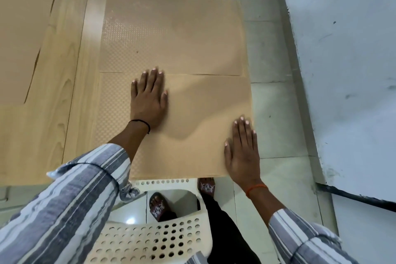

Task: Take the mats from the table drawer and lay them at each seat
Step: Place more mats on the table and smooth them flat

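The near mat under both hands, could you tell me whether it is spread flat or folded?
Spread flat: the near mat lies open on the table.

near mat [199, 126]: tan, dimpled texture, lying flat on the counter [64, 96], left grip [149, 100] flat on its far-left area, right grip [242, 152] flat on its near-right corner. far mat [171, 32]: same type, flat, just beyond the left grip's fingertips, edges butting. third mat [19, 45]: well left of the left grip.
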